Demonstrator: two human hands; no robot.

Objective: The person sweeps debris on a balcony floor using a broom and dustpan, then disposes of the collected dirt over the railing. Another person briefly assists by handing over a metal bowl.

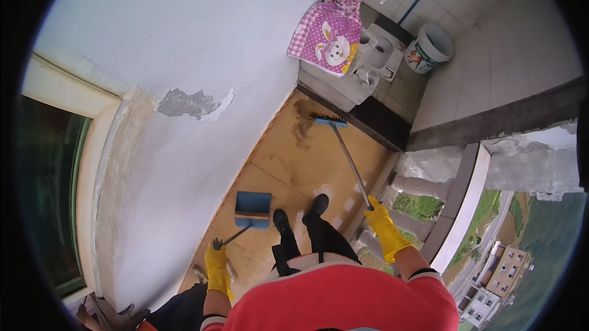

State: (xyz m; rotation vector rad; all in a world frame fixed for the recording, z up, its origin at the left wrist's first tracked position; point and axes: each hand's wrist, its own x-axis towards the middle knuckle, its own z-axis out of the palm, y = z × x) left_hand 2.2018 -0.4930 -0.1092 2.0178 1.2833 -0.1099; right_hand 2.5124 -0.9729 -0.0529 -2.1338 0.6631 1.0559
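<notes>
My right hand (384,227), in a yellow rubber glove, is closed around the metal handle of a blue-headed broom (330,122). The broom's dark bristles lie near the dark threshold at the floor's far end. My left hand (217,269), gloved in the same yellow, grips the handle of a long-handled blue dustpan (253,209) with a comb-like strip across it. That dustpan is on the tan tiled floor (276,170) to the left of my black shoes. A brownish wet-looking stain shows on the tiles beside the broom head.
A wall with peeling plaster (184,103) runs along the left. Beyond the raised dark threshold (382,124) are a squat toilet (379,50), a white bucket (429,49) and a pink rabbit-print curtain (331,41). A balustrade (460,202) borders the right. Part of another person shows at the lower left.
</notes>
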